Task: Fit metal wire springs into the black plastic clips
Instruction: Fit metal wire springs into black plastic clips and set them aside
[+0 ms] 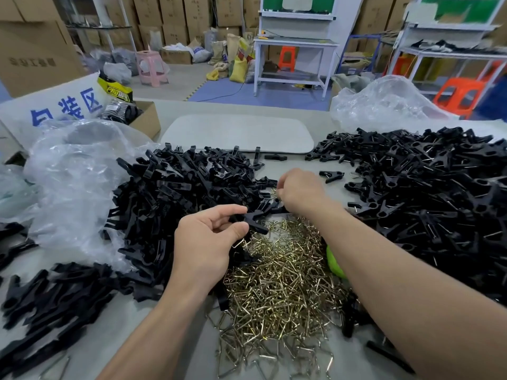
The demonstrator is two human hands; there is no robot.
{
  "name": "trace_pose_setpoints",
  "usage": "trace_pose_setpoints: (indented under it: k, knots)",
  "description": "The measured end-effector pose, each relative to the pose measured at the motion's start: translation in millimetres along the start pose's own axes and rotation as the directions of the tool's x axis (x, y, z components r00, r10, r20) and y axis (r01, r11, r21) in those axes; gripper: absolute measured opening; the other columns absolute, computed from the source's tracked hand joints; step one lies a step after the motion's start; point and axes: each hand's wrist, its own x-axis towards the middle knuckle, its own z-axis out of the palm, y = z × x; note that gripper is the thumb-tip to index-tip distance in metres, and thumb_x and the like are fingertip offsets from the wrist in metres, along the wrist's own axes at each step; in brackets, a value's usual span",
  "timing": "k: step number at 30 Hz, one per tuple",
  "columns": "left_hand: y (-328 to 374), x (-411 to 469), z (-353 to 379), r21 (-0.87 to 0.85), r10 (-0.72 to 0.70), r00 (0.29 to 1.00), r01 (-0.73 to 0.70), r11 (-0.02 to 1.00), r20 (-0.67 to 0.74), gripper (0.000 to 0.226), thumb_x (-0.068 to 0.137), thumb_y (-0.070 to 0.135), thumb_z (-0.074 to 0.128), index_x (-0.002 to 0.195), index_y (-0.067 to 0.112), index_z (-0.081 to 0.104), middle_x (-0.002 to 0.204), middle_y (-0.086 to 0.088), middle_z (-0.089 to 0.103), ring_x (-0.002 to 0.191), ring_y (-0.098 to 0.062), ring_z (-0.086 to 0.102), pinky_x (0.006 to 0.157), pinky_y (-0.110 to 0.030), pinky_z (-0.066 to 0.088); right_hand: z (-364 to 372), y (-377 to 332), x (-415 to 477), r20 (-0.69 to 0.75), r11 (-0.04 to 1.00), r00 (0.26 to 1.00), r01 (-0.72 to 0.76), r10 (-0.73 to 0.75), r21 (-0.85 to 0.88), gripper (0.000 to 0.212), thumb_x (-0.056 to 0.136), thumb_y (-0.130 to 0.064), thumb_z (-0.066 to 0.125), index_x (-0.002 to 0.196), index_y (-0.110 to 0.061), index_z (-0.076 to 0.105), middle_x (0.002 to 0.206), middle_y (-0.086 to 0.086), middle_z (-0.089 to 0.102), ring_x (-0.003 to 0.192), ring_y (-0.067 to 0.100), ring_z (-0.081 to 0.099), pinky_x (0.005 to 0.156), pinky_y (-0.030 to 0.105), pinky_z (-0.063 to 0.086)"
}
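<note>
Head view over a grey tabletop [296, 165]. Centre foreground: heap of brass-coloured wire springs [277, 283], loose and tangled. Over the far edge of the heap: left hand [208, 242], grip narrow, thumb and forefinger pinched on 1 black plastic clip [255, 219], forked end toward the right. Just beyond the clip: right hand [299, 192], back upward, fingers curled down at the border between springs and clips; fingertips hidden, so contents of this grip impossible to tell. Left of the springs: large pile of black clip parts [175, 193], spreading to the near-left edge and partly under a crumpled clear plastic bag [76, 182]. Right of the springs: second pile of black clips [428, 204], wire visible in many of them, with a few strays just beside it. Beside the right forearm: a green object [333, 264], mostly covered. Far side of the tabletop: pale rounded tray [238, 130], open cardboard box [145, 119], white sign with blue characters [55, 105] and another clear bag [384, 105]. Background: stacked cartons, white workbenches, 1 pink stool [151, 67] and orange stools [461, 94].
</note>
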Motion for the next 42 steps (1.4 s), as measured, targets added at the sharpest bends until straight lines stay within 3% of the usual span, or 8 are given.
trace_pose_setpoints:
  k: [6,10,14,18,21,25,30,42]
  knots:
    - [-1.8,2.0,-2.3,-0.007,0.003,1.0,-0.003,1.0,-0.001,0.041,0.079,0.007,0.088,0.088,0.046,0.081,0.083,0.019,0.079,0.077,0.002,0.073,0.072,-0.006,0.051,9.5,0.1,7.2,-0.007,0.999,1.0,-0.026,0.027,0.047,0.009,0.095,-0.007,0.064,0.09,-0.008,0.072,0.09,0.007,0.073,0.086,0.025,0.069,0.082,0.04,0.06]
    - [-1.7,2.4,-2.0,-0.001,0.01,1.0,-0.01,1.0,-0.012,0.044,0.078,0.008,0.088,0.087,0.05,0.08,0.084,0.024,0.077,0.079,0.006,0.071,0.073,-0.003,0.049,-8.6,0.4,-30.3,-0.245,0.978,0.968,-0.006,0.058,0.21,0.016,0.1,-0.015,0.058,0.089,-0.024,0.065,0.078,-0.005,0.07,0.075,0.019,0.066,0.069,0.036,0.052]
    - [-0.6,2.6,-0.4,-0.021,0.022,1.0,-0.022,1.0,0.012,0.043,0.078,0.008,0.089,0.09,0.049,0.08,0.087,0.021,0.078,0.086,0.003,0.073,0.079,-0.006,0.052,-34.1,8.4,-94.5,-0.215,0.749,0.97,0.062,0.11,0.66,0.016,0.098,-0.015,0.067,0.087,-0.026,0.066,0.068,-0.003,0.074,0.054,0.015,0.071,0.043,0.026,0.052]
    - [1.0,-3.8,5.0,-0.11,0.041,0.996,-0.032,0.993,0.083,0.043,0.074,-0.001,0.088,0.089,0.039,0.083,0.085,0.007,0.081,0.078,-0.003,0.074,0.074,-0.01,0.054,-33.3,21.6,-137.4,-0.012,0.557,0.996,-0.041,0.09,0.83,0.02,0.09,-0.006,0.076,0.081,-0.024,0.079,0.072,0.007,0.076,0.061,0.021,0.072,0.052,0.029,0.05]
    - [3.2,-8.8,9.1,-0.194,0.063,0.986,-0.032,0.98,0.153,0.043,0.071,-0.007,0.087,0.091,0.03,0.084,0.087,-0.001,0.081,0.077,-0.009,0.075,0.071,-0.016,0.057,-28.6,27.6,-144.5,0.031,0.507,0.997,-0.066,0.076,0.859,0.021,0.09,0.0,0.074,0.093,-0.02,0.08,0.075,0.012,0.077,0.065,0.03,0.07,0.056,0.028,0.053]
    - [3.9,-13.0,10.9,-0.265,0.081,0.968,-0.016,0.964,0.237,0.038,0.072,-0.012,0.083,0.094,0.019,0.083,0.092,-0.007,0.081,0.082,-0.018,0.078,0.072,-0.02,0.059,-28.9,30.0,-146.3,0.095,0.446,0.995,-0.096,0.025,0.89,0.035,0.088,0.002,0.074,0.114,-0.022,0.07,0.077,0.015,0.077,0.054,0.018,0.066,0.046,0.019,0.045]
    - [8.9,-15.0,10.8,-0.3,0.116,0.955,-0.03,0.954,0.273,0.036,0.071,-0.016,0.081,0.092,0.013,0.083,0.093,-0.01,0.081,0.081,-0.019,0.078,0.072,-0.021,0.06,-24.0,25.4,-146.7,0.098,0.414,0.995,-0.094,0.011,0.905,0.033,0.088,-0.001,0.076,0.11,-0.026,0.073,0.069,0.012,0.072,0.048,0.018,0.057,0.058,0.037,0.045]
    - [16.1,-17.0,9.9,-0.323,0.133,0.931,-0.017,0.946,0.341,0.034,0.069,-0.009,0.081,0.094,0.015,0.083,0.097,-0.007,0.081,0.088,-0.019,0.079,0.075,-0.021,0.06,-25.0,25.0,-149.5,0.145,0.322,0.987,-0.116,-0.068,0.94,0.027,0.084,-0.003,0.08,0.106,-0.018,0.077,0.065,0.007,0.07,0.043,0.015,0.058,0.045,0.021,0.04]
